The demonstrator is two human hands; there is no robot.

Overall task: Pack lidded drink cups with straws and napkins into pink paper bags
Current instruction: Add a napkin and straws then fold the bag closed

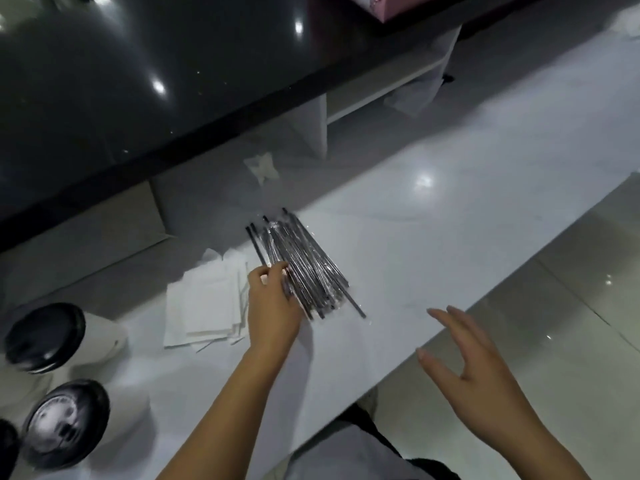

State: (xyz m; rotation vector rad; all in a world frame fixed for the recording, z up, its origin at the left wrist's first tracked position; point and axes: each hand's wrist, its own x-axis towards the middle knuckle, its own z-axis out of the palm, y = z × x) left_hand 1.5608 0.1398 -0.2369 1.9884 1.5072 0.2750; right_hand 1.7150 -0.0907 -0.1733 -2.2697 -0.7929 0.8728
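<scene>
The left hand (273, 303) is pinching the wrapped black straws (311, 268) piled on the white counter (450, 237), just beside the napkin stack (204, 303). The right hand (474, 372) is hovering apart, fingers spread, holding nothing. 2 black-lidded cups (45, 337) are standing far left.

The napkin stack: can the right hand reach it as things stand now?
Probably not easily. The right hand hovers open over the table edge, and the left hand, gripping the straws, lies between it and the napkin stack.

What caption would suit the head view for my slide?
Left hand pinches wrapped straws beside the napkin stack; right hand hovers open at the edge of the white counter.
</scene>
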